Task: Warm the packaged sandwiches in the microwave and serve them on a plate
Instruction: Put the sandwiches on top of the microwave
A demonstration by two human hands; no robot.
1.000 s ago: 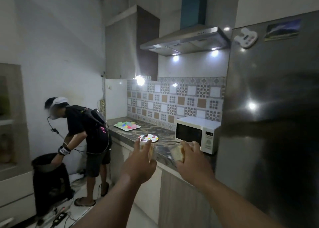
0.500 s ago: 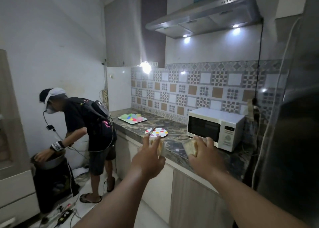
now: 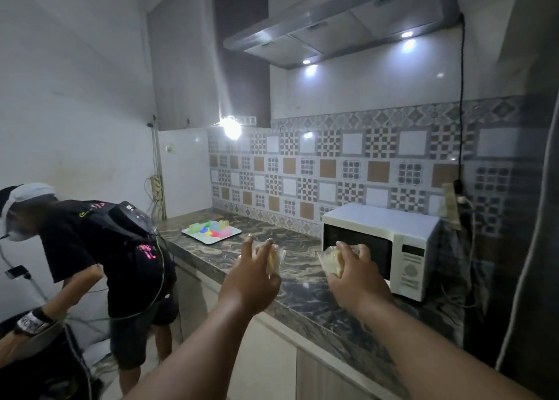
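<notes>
Since the earlier frame, we had closed on the counter (image 3: 305, 290): the microwave (image 3: 378, 248) appeared larger and nearer, and the spotted plate seen before was now hidden behind our left hand (image 3: 252, 278). Both hands were raised side by side above the counter's front edge, arms extended. The left hand gripped one packaged sandwich (image 3: 274, 259), fingers curled round its clear wrap, with pale bread showing between fingers and thumb. The right hand (image 3: 355, 274) gripped the second packaged sandwich (image 3: 331, 262), held just in front of the microwave's dark door. The microwave stood on the counter against the patterned tile wall, door closed, with its control panel on the right. Farther along the counter lay a white tray (image 3: 211, 233) carrying coloured blocks. A range hood (image 3: 341, 21) with lit lamps hung above. At left, a second person (image 3: 99, 266) in a black shirt bent over a dark bin (image 3: 36, 366), well apart from our hands.
</notes>
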